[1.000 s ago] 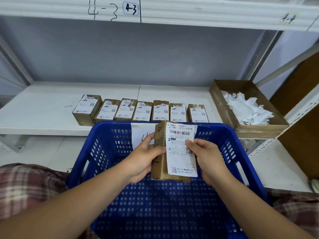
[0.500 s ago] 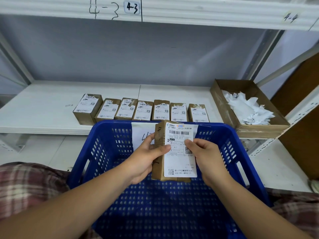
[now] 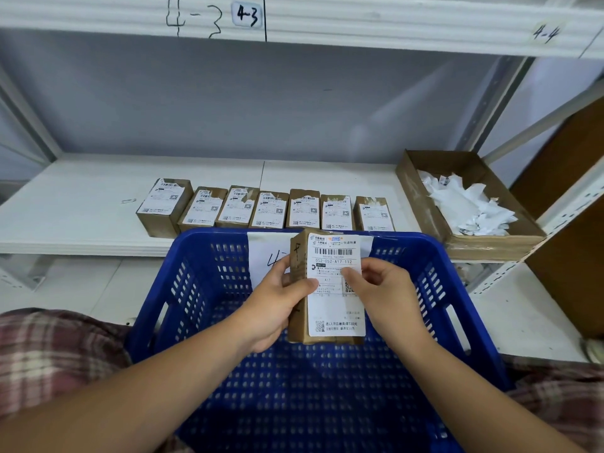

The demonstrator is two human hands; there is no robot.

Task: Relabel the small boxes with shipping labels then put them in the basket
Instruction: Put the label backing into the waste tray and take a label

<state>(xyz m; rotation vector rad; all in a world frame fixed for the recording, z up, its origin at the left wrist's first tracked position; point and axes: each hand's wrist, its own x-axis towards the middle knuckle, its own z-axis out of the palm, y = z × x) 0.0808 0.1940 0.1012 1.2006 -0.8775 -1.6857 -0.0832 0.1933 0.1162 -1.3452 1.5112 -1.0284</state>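
White metal shelf (image 3: 81,204), grey wall behind, upper edge marked 4-3. Row of 7 small boxes (image 3: 268,209) w/ labels near the front edge; cardboard tray (image 3: 421,188) w/ paper scraps at right. Blue basket (image 3: 183,289) in front. Left hand (image 3: 277,305) grips a brown box (image 3: 299,328) upright over the basket; right hand (image 3: 382,292) fingers press its white label (image 3: 336,318), barcode on top.

Probably a parcel stockroom: numbered metal shelving (image 3: 392,24), a row of labelled boxes (image 3: 268,207), blue basket (image 3: 457,289).
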